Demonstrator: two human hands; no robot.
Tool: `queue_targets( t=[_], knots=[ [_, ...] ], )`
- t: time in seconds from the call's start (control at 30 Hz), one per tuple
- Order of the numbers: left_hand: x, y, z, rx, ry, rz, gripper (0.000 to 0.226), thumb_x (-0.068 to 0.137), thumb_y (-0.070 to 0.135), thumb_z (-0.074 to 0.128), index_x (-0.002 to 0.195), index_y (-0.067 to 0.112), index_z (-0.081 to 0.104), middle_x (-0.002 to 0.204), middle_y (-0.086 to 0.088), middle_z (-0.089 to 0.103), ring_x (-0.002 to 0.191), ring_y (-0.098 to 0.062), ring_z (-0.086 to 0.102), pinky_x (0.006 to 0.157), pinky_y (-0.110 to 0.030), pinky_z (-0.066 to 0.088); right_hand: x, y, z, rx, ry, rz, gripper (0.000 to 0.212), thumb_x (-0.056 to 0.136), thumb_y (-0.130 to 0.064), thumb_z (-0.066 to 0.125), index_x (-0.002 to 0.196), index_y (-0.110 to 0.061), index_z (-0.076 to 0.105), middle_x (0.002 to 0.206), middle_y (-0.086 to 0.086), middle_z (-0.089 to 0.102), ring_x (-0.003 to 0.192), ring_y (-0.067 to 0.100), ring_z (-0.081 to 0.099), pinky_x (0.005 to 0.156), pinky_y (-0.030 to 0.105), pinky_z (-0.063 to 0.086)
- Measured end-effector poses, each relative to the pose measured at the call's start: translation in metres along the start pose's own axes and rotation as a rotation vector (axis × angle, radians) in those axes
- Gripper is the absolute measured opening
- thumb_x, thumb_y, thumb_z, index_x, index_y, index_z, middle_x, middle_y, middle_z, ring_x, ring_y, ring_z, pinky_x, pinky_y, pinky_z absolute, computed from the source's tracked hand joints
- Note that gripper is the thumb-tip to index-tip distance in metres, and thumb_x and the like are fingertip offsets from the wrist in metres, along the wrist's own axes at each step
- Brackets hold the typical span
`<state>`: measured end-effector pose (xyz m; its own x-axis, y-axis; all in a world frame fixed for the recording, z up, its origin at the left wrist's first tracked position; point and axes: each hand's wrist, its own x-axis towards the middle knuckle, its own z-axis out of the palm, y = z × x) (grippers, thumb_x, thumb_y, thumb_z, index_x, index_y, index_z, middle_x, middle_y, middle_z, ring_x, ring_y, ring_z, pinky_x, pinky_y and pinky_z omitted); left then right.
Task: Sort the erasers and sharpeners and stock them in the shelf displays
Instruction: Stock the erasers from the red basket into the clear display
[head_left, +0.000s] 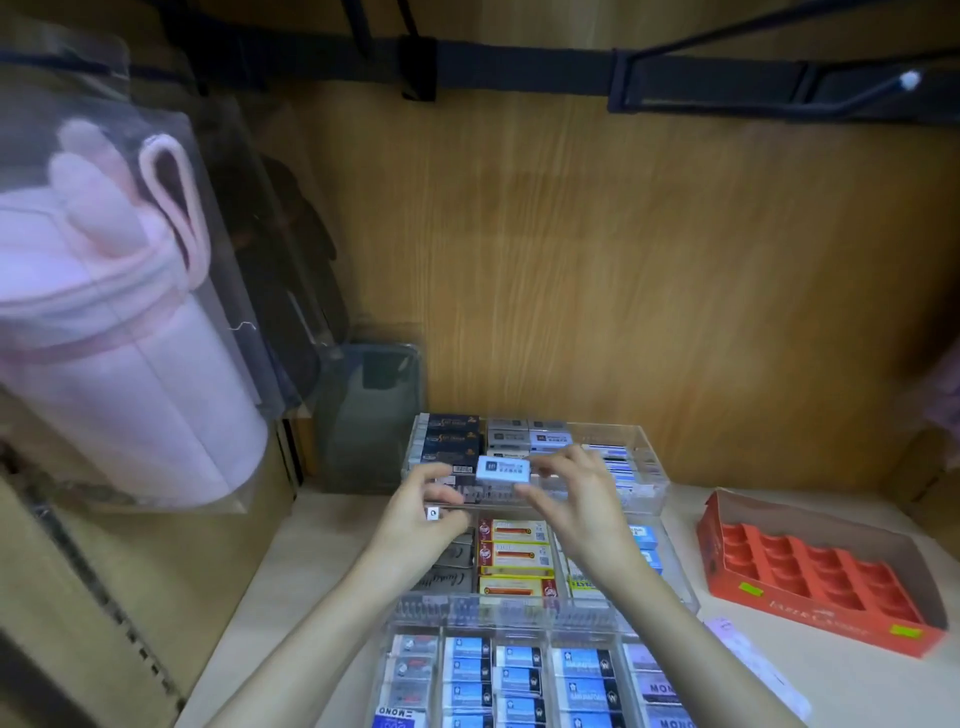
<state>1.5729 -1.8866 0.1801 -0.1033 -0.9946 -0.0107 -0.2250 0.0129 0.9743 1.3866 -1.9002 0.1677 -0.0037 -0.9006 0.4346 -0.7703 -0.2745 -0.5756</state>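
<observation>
Curled loosely, the left hand (423, 512) sits at 9 o'clock of a white-and-blue eraser (503, 470); whether its fingertips touch it is unclear. At 3 o'clock the right hand (576, 501) pinches the eraser's end above the clear tray (652, 467). Label print is blurred.

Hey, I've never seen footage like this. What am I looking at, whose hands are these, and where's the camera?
There's no machine here. A camera worn on a person's head looks down at their two bare hands. The right hand pinches a pale blue eraser in its fingers, above clear display trays filled with boxed erasers. The left hand curls round a small white piece, too small to identify. An empty orange cardboard tray lies to the right, and a packaged pink pouch is at left.
</observation>
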Motion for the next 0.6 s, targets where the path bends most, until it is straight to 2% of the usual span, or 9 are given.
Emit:
queue_targets(
  t=[0.07,0.2,0.3,0.43,0.53,0.6],
  knots=[
    [-0.001,-0.008,-0.004,-0.027,0.014,-0.073,0.023,0.084,0.007,0.054,0.099,0.024,0.05,0.099,-0.001,0.053,0.091,-0.016,0.053,0.086,-0.037,0.047,0.01,0.005,0.004,-0.057,0.018,0.091,0.034,0.084,-0.037,0.067,0.11,-0.015,0.068,0.099,0.001,0.056,0.101,0.018,0.043,0.085,0.03,0.035],
    [-0.006,-0.027,-0.012,0.011,0.017,-0.12,0.031,0.089,-0.008,0.039,0.092,0.021,0.05,0.1,-0.005,0.05,0.084,-0.015,0.049,0.076,-0.035,0.045,0.022,0.008,0.013,-0.103,-0.031,0.216,0.035,0.087,-0.041,0.062,0.112,-0.017,0.067,0.108,0.004,0.056,0.111,0.023,0.04,0.093,0.035,0.036],
    [-0.008,-0.035,-0.014,-0.028,0.016,-0.149,0.026,0.09,-0.006,0.039,0.093,0.018,0.051,0.107,-0.015,0.055,0.087,-0.022,0.053,0.077,-0.038,0.047,0.025,0.005,0.018,-0.109,-0.022,0.287,0.032,0.087,-0.04,0.063,0.11,-0.017,0.067,0.112,0.006,0.055,0.114,0.025,0.037,0.094,0.035,0.034],
    [-0.009,-0.037,-0.012,-0.124,0.013,-0.142,0.025,0.09,-0.007,0.039,0.091,0.016,0.05,0.1,-0.017,0.054,0.085,-0.026,0.052,0.076,-0.041,0.046,0.027,0.002,0.018,-0.069,0.027,0.355,0.03,0.083,-0.039,0.066,0.104,-0.018,0.062,0.11,0.003,0.058,0.111,0.025,0.04,0.092,0.035,0.035],
    [-0.01,-0.033,-0.012,-0.165,0.003,-0.135,0.025,0.091,-0.007,0.04,0.094,0.015,0.051,0.103,-0.021,0.055,0.087,-0.029,0.054,0.083,-0.044,0.049,0.032,0.0,0.018,-0.103,0.038,0.359,0.025,0.084,-0.038,0.065,0.1,-0.02,0.063,0.108,0.002,0.062,0.107,0.024,0.043,0.084,0.033,0.034],
    [-0.012,-0.03,-0.013,-0.193,0.005,-0.114,0.028,0.089,-0.01,0.044,0.097,0.015,0.054,0.108,-0.019,0.058,0.094,-0.029,0.058,0.088,-0.041,0.05,0.035,-0.002,0.02,-0.144,0.036,0.35,0.026,0.085,-0.039,0.063,0.103,-0.021,0.063,0.107,0.003,0.061,0.107,0.024,0.043,0.083,0.033,0.033]
  ],
)
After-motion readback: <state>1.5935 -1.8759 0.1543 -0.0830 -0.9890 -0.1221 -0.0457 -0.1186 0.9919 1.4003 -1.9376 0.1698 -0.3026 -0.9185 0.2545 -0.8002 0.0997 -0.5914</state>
